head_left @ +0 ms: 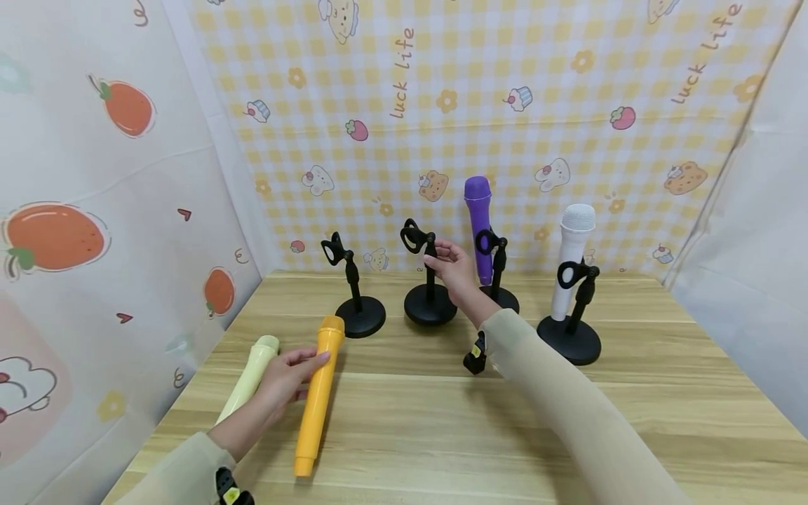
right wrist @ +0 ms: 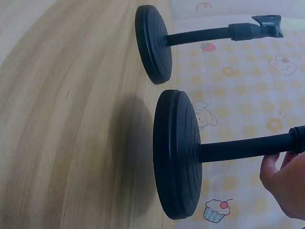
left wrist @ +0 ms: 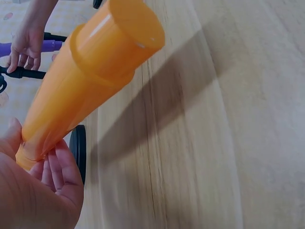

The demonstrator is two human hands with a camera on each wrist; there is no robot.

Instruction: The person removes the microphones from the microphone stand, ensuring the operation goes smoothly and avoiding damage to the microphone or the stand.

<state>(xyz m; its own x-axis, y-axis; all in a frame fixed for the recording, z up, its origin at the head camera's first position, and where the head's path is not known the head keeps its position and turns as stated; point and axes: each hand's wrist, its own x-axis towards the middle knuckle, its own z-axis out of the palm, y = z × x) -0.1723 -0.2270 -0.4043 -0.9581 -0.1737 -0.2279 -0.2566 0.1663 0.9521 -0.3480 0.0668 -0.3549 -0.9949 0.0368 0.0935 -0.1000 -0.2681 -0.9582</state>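
My left hand (head_left: 283,382) grips an orange microphone (head_left: 318,403) near its head, with the thumb on one side and the fingers behind. In the left wrist view the handle end of the orange microphone (left wrist: 76,81) tilts up over the table, its shadow falling apart from it. My right hand (head_left: 456,272) pinches the pole of a black microphone stand (head_left: 430,305), second from the left. The round base of this stand (right wrist: 177,155) hangs slightly over the wood in the right wrist view. Its clip ring (head_left: 413,237) holds nothing.
A pale yellow microphone (head_left: 249,379) lies left of my left hand. Another black stand (head_left: 360,318) with a bare clip is at far left. Stands with a purple microphone (head_left: 477,210) and a white microphone (head_left: 573,242) are on the right. Patterned cloth (head_left: 379,154) hangs behind.
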